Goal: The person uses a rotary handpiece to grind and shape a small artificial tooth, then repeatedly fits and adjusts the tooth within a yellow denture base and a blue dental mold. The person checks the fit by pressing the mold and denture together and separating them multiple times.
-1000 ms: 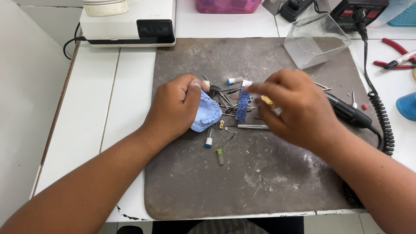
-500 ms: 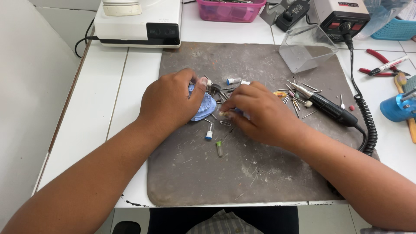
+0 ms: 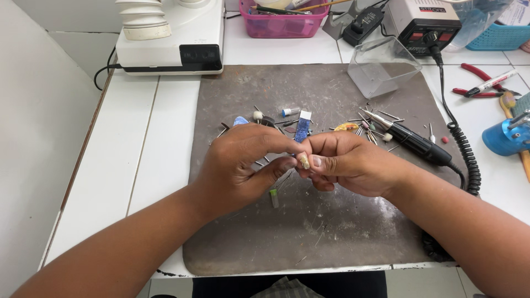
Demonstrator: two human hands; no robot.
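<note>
- A white machine with a ribbed hose on top was parked at eleven o'clock of the bench, a black cable trailing off its left side.
- The grey work mat was spread across the middle of the white tiled bench, scuffed and dusty.
- The left hand was held over the mat's centre, thumb and forefinger pinched narrow at three o'clock of the hand, on a small cream-coloured piece.
- A small green-tipped bit was left lying on the mat at six o'clock of the pinch, just below the left thumb.
- That cream piece was caught between both hands at the very centre of the mat, raised above it; its exact shape could not be made out.
- A scatter of burs and bits was strewn at twelve o'clock of the hands, a blue strip standing among them.
- The right hand was curled close, fingertips nipped on the same cream piece from the right.
- A pink basket was seen at twelve o'clock, at the bench's far edge.
- A black handpiece was laid on the mat at two o'clock, its coiled cord running up to a grey control box.
- A clear plastic box was set at one o'clock.
- Red-handled pliers and a blue tool were placed at three o'clock, off the mat.
</note>
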